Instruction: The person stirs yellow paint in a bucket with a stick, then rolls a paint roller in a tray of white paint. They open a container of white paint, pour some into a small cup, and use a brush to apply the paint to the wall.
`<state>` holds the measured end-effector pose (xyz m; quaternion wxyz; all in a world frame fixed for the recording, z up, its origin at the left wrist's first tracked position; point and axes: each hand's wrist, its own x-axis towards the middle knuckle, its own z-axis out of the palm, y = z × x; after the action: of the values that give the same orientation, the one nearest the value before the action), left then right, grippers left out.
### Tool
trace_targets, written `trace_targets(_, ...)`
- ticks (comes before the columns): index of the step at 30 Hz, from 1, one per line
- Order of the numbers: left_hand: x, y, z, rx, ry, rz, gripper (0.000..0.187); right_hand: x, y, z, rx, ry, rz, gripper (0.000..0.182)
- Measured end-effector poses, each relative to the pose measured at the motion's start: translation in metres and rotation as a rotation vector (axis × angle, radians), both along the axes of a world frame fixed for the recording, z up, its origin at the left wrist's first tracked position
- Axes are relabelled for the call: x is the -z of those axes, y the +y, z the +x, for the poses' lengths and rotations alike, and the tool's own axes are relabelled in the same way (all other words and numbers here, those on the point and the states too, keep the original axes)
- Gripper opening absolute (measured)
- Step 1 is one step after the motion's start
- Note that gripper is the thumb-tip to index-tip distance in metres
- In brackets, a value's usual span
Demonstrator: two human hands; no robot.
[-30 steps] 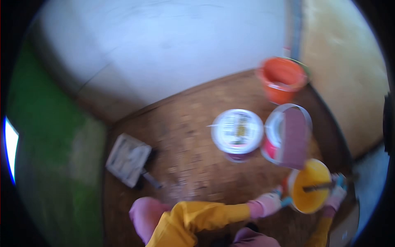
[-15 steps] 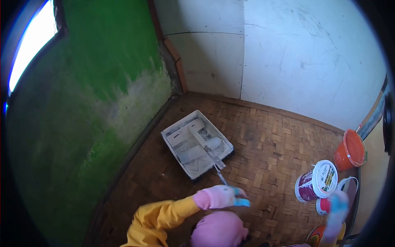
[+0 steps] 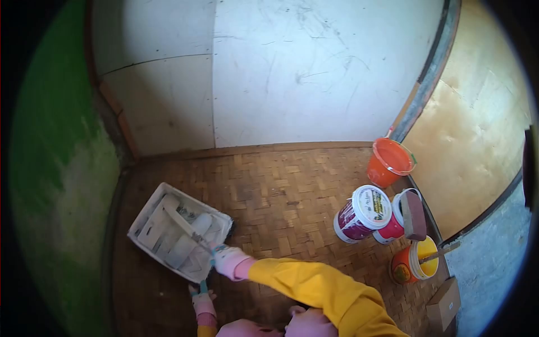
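A white, paint-smeared paint tray [image 3: 147,214] lies on the woven floor at the left, with a white paint roller [image 3: 201,227] in it. A pale, paint-coated handle [image 3: 178,218] crosses over the roller and runs toward the tray's near right edge. There my right hand [image 3: 229,262], in a pink and white glove with teal fingertips, is closed at the handle's lower end. My left hand [image 3: 203,301], gloved alike, is just in front of the tray's near corner, thumb and fingers apart, fingertips right at the rim.
On the right stand a lidded paint bucket [image 3: 355,218], a red and white pail [image 3: 391,227] with a brown block [image 3: 414,216] on it, an orange bucket [image 3: 387,165] and a yellow-lined pail [image 3: 405,265] with a stick. A cardboard box [image 3: 443,303] lies nearby. Walls enclose the floor.
My view has swung right. My right hand has moved from beside the buckets to the tray. My left hand has drawn back from the handle to the near corner.
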<state>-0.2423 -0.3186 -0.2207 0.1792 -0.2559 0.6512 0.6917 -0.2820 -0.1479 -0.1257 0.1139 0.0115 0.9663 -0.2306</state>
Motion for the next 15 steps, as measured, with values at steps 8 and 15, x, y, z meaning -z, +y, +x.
trace_targets(8, 0.025, -0.003, 0.000, -0.105, 0.065, -0.070, 0.052, -0.034, -0.011, -0.004, -0.310, 0.082, 0.240, 0.017)
trace_targets(15, 0.031, -0.001, -0.004, 0.044, 0.119, -0.490, 0.064, -0.025, 0.009, -0.046, -0.001, -0.066, 0.203, 0.035)
